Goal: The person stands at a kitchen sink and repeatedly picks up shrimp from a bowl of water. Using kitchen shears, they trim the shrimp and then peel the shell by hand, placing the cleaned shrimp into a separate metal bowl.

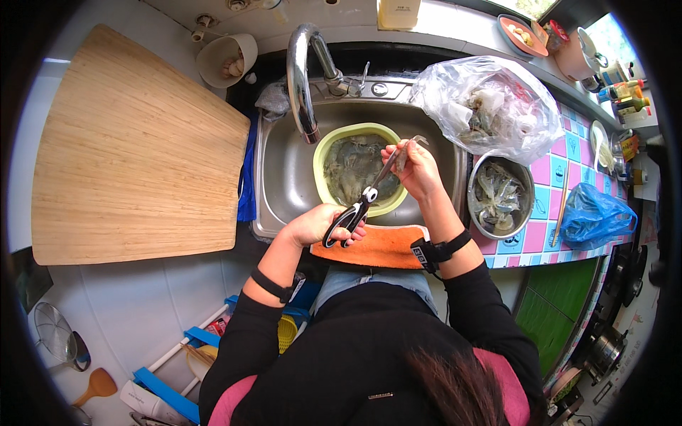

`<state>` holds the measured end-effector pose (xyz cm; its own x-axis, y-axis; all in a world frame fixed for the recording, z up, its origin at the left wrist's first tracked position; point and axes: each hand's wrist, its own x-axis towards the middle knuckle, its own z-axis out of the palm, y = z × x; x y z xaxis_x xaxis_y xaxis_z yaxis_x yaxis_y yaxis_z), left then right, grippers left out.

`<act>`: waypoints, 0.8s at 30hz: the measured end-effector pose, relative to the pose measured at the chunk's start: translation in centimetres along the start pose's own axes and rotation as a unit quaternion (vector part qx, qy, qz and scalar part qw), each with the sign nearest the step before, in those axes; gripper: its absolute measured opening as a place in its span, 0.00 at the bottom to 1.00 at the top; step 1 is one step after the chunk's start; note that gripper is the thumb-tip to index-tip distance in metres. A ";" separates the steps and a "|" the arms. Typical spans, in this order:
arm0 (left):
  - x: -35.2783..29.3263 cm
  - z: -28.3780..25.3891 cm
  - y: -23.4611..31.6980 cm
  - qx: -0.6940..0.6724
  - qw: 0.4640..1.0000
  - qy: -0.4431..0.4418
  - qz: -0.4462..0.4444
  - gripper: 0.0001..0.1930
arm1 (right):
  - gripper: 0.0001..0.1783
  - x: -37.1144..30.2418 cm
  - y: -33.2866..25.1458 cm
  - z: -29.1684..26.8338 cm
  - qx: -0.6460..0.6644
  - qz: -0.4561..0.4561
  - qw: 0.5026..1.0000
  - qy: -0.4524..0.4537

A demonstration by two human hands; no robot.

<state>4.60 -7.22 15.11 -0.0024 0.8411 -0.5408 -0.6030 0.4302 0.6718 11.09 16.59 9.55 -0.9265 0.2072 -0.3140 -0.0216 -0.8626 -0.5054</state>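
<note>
My left hand (321, 226) is closed around the black and white handles of a pair of scissors (363, 201). Their blades point up and to the right, reaching a shrimp (402, 157). That shrimp is pinched in the fingers of my right hand (419, 172), above the right rim of a yellow-green basin (320, 170). Inside the basin, more grey shrimp (355, 165) lie in water. To the right of the sink stands a round metal bowl (528, 183) with shrimp or shrimp shells (497, 195) in it. Whether the blades touch the shrimp is hard to tell.
The basin sits in a steel sink (288, 188) under a curved faucet (300, 85). An orange cloth (376, 246) lies along the front edge. A large wooden board (135, 156) is at left. Clear plastic bag (490, 106) and blue bag (593, 216) lie at right.
</note>
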 end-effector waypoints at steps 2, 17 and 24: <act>0.0 0.0 0.1 -0.008 1.000 0.001 0.000 0.29 | 0.15 0.2 0.1 0.0 0.004 -0.008 1.000 0.011; 0.4 -0.1 0.3 0.009 0.999 0.006 0.034 0.22 | 0.16 0.1 0.5 0.4 -0.031 0.002 0.999 -0.018; 0.9 0.1 0.8 -0.032 0.999 -0.010 0.024 0.22 | 0.16 0.0 0.3 0.8 -0.086 -0.023 0.996 -0.028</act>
<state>4.18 -6.12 15.23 -0.0177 0.8668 -0.4983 -0.6530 0.3674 0.6623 10.80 15.99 10.09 -0.9456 0.2143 -0.2447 -0.0043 -0.7604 -0.6495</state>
